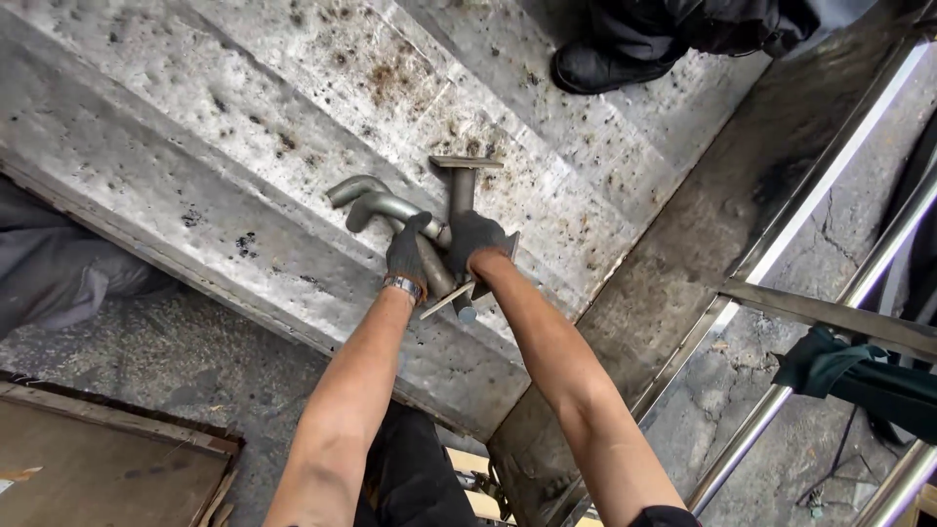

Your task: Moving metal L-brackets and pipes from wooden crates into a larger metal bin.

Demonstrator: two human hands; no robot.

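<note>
Left hand, in a dark glove with a metal wristband, is clenched around a curved grey pipe; the smooth bent tube extends up and left of that hand. Right hand, also gloved, grips a straight metal post with a flat plate on top, just above it. Both pieces lie against a pitted, rust-speckled steel slab. A black boot stands well beyond the right hand.

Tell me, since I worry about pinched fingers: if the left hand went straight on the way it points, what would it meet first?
Likely the curved metal pipe just beyond the gloved left hand, though depth is unclear.
</note>
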